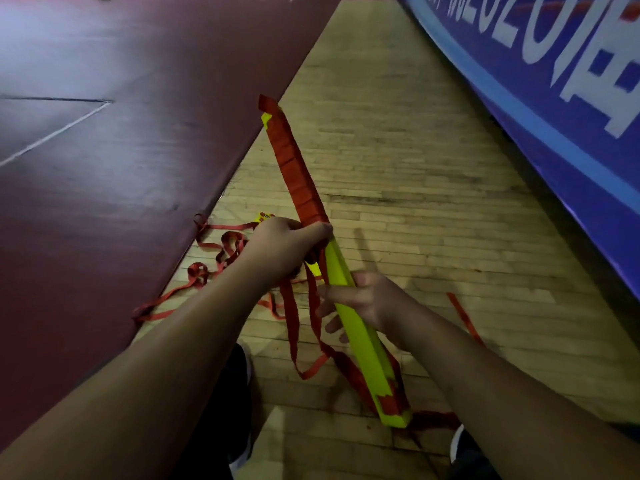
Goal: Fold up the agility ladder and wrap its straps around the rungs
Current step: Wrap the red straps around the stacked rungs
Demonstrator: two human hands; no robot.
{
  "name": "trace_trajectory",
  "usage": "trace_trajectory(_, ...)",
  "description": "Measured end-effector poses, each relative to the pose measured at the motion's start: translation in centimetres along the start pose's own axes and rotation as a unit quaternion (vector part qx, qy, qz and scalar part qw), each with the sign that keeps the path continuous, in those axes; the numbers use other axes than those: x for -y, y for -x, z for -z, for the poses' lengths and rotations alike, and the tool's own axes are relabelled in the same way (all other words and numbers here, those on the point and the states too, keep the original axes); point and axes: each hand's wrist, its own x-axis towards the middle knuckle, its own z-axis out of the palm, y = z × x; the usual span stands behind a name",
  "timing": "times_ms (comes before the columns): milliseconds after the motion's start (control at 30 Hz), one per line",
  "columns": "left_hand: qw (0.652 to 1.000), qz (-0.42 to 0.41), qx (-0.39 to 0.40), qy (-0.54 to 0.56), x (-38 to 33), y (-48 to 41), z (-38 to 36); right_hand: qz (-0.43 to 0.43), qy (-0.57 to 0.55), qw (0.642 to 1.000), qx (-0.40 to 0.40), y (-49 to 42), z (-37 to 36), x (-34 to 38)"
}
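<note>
The stacked yellow rungs of the agility ladder are held as one long bundle above the wooden floor, slanting from the near right up toward the far left; the bundle's far half is covered by tight turns of red strap, with only a yellow tip showing at the far end, while the near half is bare yellow apart from red strap ends at the near tip; the left hand is closed round the bundle at the spot where the winding stops, fingers curled over strap and rungs together; the right hand clasps the bare yellow part just below it, thumb lying across the top and fingers wrapped underneath; loose strap loops hang from between the two hands down to the floor; more slack strap lies tangled on the floor along the edge of the maroon mat at the left, and a small yellow piece peeks out just behind the left hand; one red length runs along the floor beside the right forearm; a blue banner with white lettering borders the floor's right edge; a black shoe shows under the left forearm at the near edge.
</note>
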Motion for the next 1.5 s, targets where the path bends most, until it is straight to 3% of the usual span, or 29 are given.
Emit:
trace_trajectory(133, 0.997, -0.025, 0.037, 0.071, -0.3, 0.4, 0.8, -0.025, -0.09, 0.991, 0.097, 0.7, 0.5, 1.0)
trace_trajectory(267, 0.974, -0.1, 0.118, 0.165, 0.4, 0.2, 1.5, -0.003, -0.181, 0.964, 0.193, 1.3, 1.2, 1.2)
trace_trajectory(400, 0.946, -0.155, 0.177, 0.221, 0.8, -0.3, 1.5, 0.033, -0.208, 0.923, 0.323, 1.1, 1.4, 0.3)
trace_trajectory(467, 0.94, -0.178, 0.191, 0.22, 0.9, -0.3, 1.6, 0.041, -0.212, 0.916, 0.337, 1.0, 1.5, 0.1)
trace_trajectory(600, 0.931, -0.198, 0.218, 0.215, 0.9, -0.2, 2.1, 0.035, -0.229, 0.929, 0.288, 1.2, 2.1, 0.1)
trace_trajectory(767, 0.957, -0.185, 0.182, 0.134, 1.2, -0.2, 1.9, 0.01, -0.203, 0.964, 0.171, 1.6, 2.0, 0.9)
trace_trajectory(900, 0.978, -0.158, 0.121, 0.064, 0.8, 0.1, 1.5, -0.003, -0.185, 0.972, 0.143, 1.0, 1.3, 1.2)
trace_trajectory(1233, 0.994, -0.069, 0.085, 0.026, 0.7, -0.2, 0.7, 0.006, -0.129, 0.992, 0.003, -0.3, 0.3, -0.1)
trace_trajectory(1500, 0.992, -0.1, 0.066, -0.04, 1.1, 0.0, 0.0, 0.021, -0.079, 0.996, -0.04, -0.6, -0.9, -1.2)
